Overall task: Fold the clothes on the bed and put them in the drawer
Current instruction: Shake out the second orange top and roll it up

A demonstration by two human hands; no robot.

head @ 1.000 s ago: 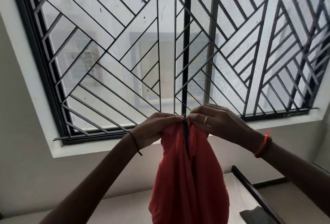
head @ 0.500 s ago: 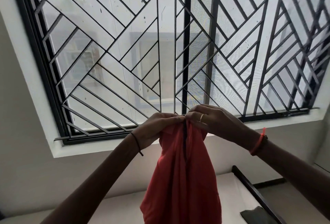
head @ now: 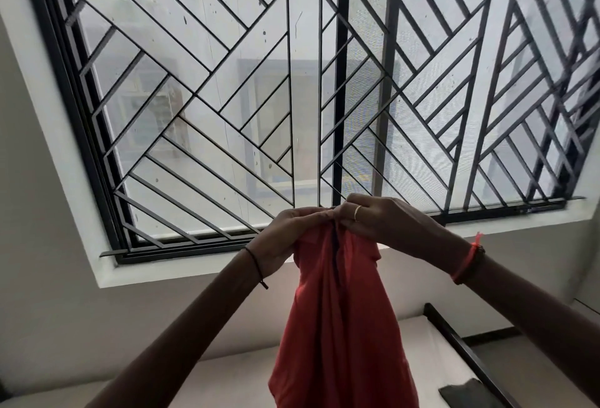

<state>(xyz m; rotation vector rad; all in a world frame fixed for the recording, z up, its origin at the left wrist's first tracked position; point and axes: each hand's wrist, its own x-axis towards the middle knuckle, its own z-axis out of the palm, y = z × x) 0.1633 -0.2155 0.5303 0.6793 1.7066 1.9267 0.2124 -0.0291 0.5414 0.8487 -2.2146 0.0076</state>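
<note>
A red garment [head: 341, 326] hangs in the air in front of the window, its lower part running out of the bottom of the frame. My left hand [head: 285, 235] and my right hand [head: 386, 225] pinch its top edge side by side, fingertips almost touching. Both arms are raised up and forward. The bed [head: 227, 381] with its pale sheet lies below, mostly hidden behind the cloth and my arms. No drawer is in view.
A large window with a black diagonal grille [head: 324, 99] fills the wall ahead. The bed's dark frame rail [head: 461, 346] runs along the right side. A dark piece of cloth [head: 467, 396] lies on the bed at the lower right.
The hanging red garment has swung slightly and my hands have shifted a little at its top edge, still gripping it together.
</note>
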